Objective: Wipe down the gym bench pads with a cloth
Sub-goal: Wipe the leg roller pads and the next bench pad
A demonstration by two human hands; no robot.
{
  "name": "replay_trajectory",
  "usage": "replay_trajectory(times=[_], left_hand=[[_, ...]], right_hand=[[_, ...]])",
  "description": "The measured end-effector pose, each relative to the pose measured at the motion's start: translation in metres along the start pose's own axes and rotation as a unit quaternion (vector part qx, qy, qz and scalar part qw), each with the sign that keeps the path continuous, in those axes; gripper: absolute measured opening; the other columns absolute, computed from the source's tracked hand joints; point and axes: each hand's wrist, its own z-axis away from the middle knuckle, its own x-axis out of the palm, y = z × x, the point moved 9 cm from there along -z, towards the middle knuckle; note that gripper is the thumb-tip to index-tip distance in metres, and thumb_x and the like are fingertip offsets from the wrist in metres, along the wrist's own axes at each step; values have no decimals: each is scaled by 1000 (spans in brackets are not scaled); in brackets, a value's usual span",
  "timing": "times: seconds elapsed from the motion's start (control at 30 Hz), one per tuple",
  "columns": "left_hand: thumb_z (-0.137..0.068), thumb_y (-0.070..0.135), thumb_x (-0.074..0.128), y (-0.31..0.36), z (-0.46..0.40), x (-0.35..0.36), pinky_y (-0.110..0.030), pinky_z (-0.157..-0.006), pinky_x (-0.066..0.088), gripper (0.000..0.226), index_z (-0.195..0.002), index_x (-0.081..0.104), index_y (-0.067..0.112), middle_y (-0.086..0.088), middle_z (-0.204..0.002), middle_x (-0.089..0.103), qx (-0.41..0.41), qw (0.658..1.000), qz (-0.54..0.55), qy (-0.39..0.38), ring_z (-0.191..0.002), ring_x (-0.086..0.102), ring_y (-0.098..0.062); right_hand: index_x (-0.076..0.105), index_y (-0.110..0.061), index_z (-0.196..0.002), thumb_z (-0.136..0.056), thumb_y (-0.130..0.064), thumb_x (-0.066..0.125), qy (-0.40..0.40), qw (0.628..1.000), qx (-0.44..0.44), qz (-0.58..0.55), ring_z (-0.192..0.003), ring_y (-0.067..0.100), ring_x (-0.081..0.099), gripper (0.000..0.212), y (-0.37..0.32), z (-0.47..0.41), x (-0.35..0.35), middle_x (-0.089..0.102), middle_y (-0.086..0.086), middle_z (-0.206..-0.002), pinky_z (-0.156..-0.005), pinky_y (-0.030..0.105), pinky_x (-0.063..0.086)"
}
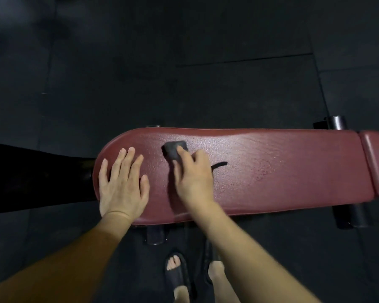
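Two bare hands lie on the red bench pad (271, 171) — the left hand (123, 184) flat near its rounded end, fingers straight and slightly spread, the right hand (193, 178) pressing a dark cloth (173, 149) (bunched under curled fingers) mid-pad

Dark rubber floor tiles (228, 88) with faint seams fill the dimly lit room. Black cylindrical frame pieces (335, 122) project at the far right, others (350, 216) lie nearer, and a short post (155, 235) stands lower down.
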Motion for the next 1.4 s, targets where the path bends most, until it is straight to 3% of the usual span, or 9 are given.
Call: replay_trajectory(times=[0.2,0.3,0.47,0.57,0.8,0.97,1.07,1.23,1.4], left_hand=[[-100,40,28,-1,-1,3,-54,-126,12,59,-152,46,17,-2,-166,31,-4,1000,-4,-9,-156,20,-20],[-100,40,26,-2,0,3,-53,-126,10,59,-152,46,19,-1,-166,31,-5,1000,-6,-7,-156,19,-18],[-101,38,24,-2,3,0,-52,-126,12,58,-152,45,19,0,-166,32,-4,1000,1,1,-156,20,-17],[-102,39,25,-2,3,-2,-52,-126,11,57,-152,46,20,0,-166,32,0,1000,20,11,-156,20,-17],[-104,41,28,-3,5,0,-52,-127,10,53,-150,47,24,1,-165,33,0,999,32,29,-156,19,-16],[-103,42,24,-2,6,0,-51,-126,11,55,-149,49,25,1,-165,35,3,998,44,40,-155,21,-16],[-103,41,22,-4,6,1,-51,-126,11,54,-148,49,25,2,-165,34,2,998,46,45,-155,20,-15],[-105,39,24,-4,6,0,-51,-126,11,51,-145,52,26,2,-163,38,2,996,58,64,-155,22,-15],[-105,39,22,-4,7,0,-51,-126,11,52,-145,52,25,1,-162,39,6,996,65,67,-154,24,-16]], right_hand=[[62,-11,-129,-102,-30,56,72,978,186,68,-100,42,55,34,174,-9,-83,54,21,-110,-82,46,49],[64,-10,-127,-101,-28,56,137,949,269,87,-93,42,55,33,152,15,-74,54,22,-103,-77,46,48],[64,-16,-130,-101,-37,50,40,997,64,13,-77,28,51,38,-12,65,0,52,10,-93,-64,37,43],[67,-16,-128,-97,-34,54,10,1000,-21,7,-79,33,53,39,14,64,-14,53,13,-91,-65,40,49],[66,-10,-125,-100,-27,59,164,953,247,65,-93,42,55,31,118,80,-59,54,22,-100,-80,49,49],[69,-14,-126,-98,-31,58,107,993,45,-6,-79,33,51,34,-34,113,8,52,13,-90,-70,41,44],[69,-14,-127,-96,-31,61,84,996,-34,10,-80,35,52,36,-6,114,-6,52,14,-90,-65,42,48],[63,-10,-129,-99,-27,61,169,973,146,56,-95,40,53,34,129,126,-63,53,21,-103,-80,52,53],[66,-7,-121,-98,-29,59,212,958,189,36,-86,38,53,32,53,132,-26,53,18,-96,-76,47,48]])
